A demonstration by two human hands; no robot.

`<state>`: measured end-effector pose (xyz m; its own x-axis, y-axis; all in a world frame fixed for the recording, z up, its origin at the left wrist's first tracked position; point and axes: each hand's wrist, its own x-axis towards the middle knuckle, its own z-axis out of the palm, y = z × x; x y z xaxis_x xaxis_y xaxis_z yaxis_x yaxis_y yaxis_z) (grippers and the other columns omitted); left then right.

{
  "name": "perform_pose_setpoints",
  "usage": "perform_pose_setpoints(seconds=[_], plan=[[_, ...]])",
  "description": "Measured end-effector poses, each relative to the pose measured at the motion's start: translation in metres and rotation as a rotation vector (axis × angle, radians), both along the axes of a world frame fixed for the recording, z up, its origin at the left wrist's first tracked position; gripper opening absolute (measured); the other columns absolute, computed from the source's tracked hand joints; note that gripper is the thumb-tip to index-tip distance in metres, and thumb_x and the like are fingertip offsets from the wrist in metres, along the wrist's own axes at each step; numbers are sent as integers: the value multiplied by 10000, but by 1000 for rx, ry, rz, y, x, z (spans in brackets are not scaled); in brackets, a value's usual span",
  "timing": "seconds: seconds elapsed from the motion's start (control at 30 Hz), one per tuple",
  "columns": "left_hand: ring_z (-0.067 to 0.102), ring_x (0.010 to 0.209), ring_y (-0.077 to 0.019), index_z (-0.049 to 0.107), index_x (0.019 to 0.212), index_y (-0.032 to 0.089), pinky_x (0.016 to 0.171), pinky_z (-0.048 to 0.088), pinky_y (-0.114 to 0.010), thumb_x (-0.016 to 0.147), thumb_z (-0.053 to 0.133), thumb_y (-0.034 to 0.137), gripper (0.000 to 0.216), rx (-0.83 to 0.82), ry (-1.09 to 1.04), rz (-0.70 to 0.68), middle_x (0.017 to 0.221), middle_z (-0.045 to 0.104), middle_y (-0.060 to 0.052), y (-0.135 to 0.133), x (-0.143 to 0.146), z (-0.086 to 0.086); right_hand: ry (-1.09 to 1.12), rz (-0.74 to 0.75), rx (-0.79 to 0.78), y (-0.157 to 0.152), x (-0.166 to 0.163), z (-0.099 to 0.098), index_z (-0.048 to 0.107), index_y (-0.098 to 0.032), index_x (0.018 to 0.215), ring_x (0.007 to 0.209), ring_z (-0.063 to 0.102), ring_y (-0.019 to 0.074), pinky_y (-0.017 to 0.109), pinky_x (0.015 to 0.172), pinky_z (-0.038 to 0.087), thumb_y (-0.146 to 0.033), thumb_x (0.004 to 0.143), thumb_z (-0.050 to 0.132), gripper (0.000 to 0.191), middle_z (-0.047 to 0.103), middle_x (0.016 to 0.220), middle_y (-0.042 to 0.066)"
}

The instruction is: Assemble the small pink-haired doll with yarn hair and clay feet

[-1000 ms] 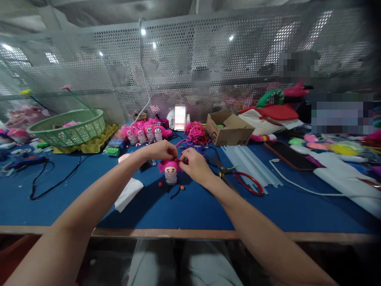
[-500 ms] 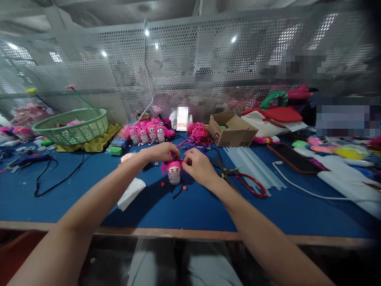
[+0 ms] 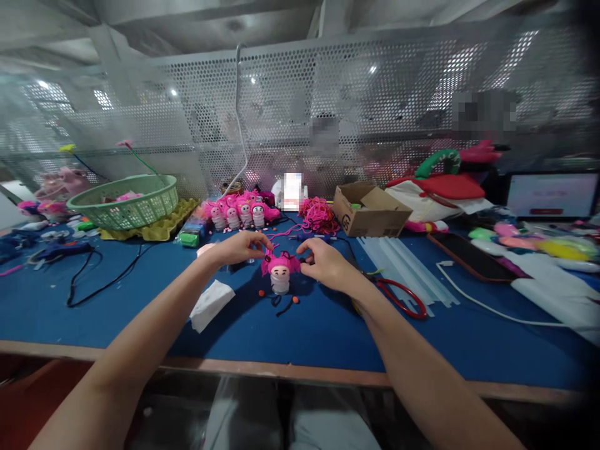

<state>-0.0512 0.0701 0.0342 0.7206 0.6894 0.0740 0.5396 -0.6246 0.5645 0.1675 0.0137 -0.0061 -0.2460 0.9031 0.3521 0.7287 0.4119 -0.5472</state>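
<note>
Pinching at the pink hair of the little doll [image 3: 280, 276], I have it standing upright on its pale base in the middle of the blue table [image 3: 140, 312], face turned toward me. Set like that, the top of its head lies free from both sides. My right hand [image 3: 330, 267] comes in from the right, finger and thumb closed on the edge of the hair. My left hand [image 3: 238, 247] sits just up and to the left with its fingertips drawn together, though I cannot tell whether a strand lies between them.

A black wire with orange beads [image 3: 282, 304] lies touching the doll's foot. A white tissue [image 3: 210, 304] lies near my left forearm. The red-handled scissors [image 3: 404, 299] rest just beside my right wrist, I think for easy reach. Clear glue sticks [image 3: 407, 270] lie beyond them. Further back, a row of like dolls [image 3: 240, 214] stands beside a heap of pink yarn [image 3: 319, 212], well apart from my hands. A cardboard box [image 3: 371, 210] and a green basket [image 3: 125, 201] flank them.
</note>
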Motion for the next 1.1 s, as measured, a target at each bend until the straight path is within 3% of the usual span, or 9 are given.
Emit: perform_pose_setpoints(seconds=[0.17,0.27,0.33,0.67,0.73,0.87,0.97,1.03,1.1], plan=[[538,740,-107,597,859,161,668,411,-215,655,523,109,224,-36,-21,-4,851,610,-11,-4,1,-17,36,81,32,2,-4,-5,562,-152,886,659,508,114,259,659,420,-121,644,536,245,543,896,55],[522,667,-96,587,781,144,623,406,-206,669,520,137,131,10,-53,79,750,596,-4,-7,1,-17,57,63,79,2,-8,-5,546,-158,700,675,503,123,260,664,412,-136,669,528,41,546,824,49],[510,630,-91,584,775,142,605,405,-205,688,526,188,115,40,-83,128,712,590,0,-10,-1,-15,40,37,87,1,-9,-4,501,-166,616,665,494,124,256,650,404,-130,666,524,65,534,780,40],[551,688,-123,605,833,137,629,431,-234,729,492,248,189,94,-142,226,783,625,-34,-21,-3,-20,-15,13,42,0,-9,-3,499,-169,618,652,501,122,242,624,402,-153,663,533,59,525,749,27],[565,747,-136,596,898,145,661,440,-249,741,493,277,230,70,-169,221,868,632,-50,-21,-9,-21,-10,3,3,0,-7,-3,548,-156,729,665,519,124,250,647,415,-173,671,542,61,543,803,40],[541,964,-171,480,1127,175,794,432,-290,689,584,296,466,-57,-199,137,1119,564,-85,-21,-19,-31,-31,12,-140,2,-2,-6,541,-118,1006,726,563,140,260,691,436,-206,651,588,369,567,970,90],[449,1127,-202,361,1238,194,881,395,-326,617,660,287,696,-130,-191,60,1263,455,-107,-23,-18,-42,-125,40,-185,1,0,-7,516,-103,1088,833,568,177,263,727,429,-230,609,643,511,573,1032,115],[438,1136,-213,333,1254,186,868,403,-330,579,688,291,770,-129,-187,69,1268,439,-121,-27,-14,-45,-192,12,-167,-5,1,-5,538,-109,1065,838,570,187,260,714,423,-262,601,658,503,586,1022,115],[502,1036,-213,390,1203,149,799,432,-317,560,694,320,731,-71,-172,159,1157,515,-128,-33,-10,-43,-250,-63,-141,-15,0,1,598,-127,938,788,578,187,256,678,413,-292,626,637,354,622,924,94]])
